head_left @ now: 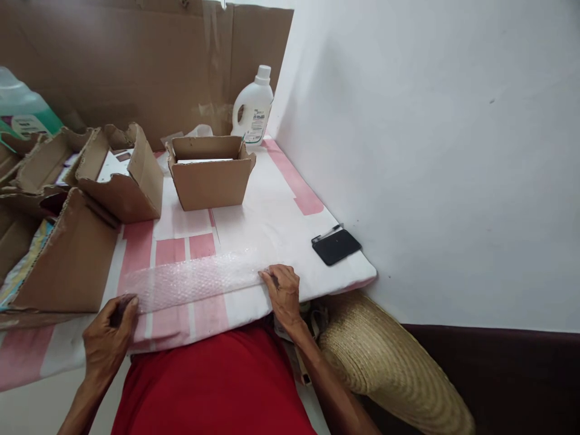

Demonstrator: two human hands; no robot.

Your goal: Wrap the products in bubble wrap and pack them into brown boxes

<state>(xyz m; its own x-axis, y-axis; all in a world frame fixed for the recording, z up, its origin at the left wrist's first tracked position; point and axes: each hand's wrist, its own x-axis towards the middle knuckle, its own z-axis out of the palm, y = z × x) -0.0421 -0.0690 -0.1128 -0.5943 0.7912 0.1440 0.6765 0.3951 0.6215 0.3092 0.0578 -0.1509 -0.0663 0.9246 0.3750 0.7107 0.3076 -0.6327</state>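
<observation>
Left hand (105, 338) and right hand (285, 296) pinch bubble wrap (194, 281), grip closed; green bottle (29, 115) cut off.

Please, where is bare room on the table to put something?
The widest free patch is pink-and-white cloth between the lone brown cardboard box, flat black rectangular object and transparent bubble wrap. The left is crowded with open brown cardboard boxes; the left hand and right hand hold the wrap.

white wall (435, 151) at right, dark lower band (512, 374); cloth-covered table (276, 211) beside wall.
</observation>
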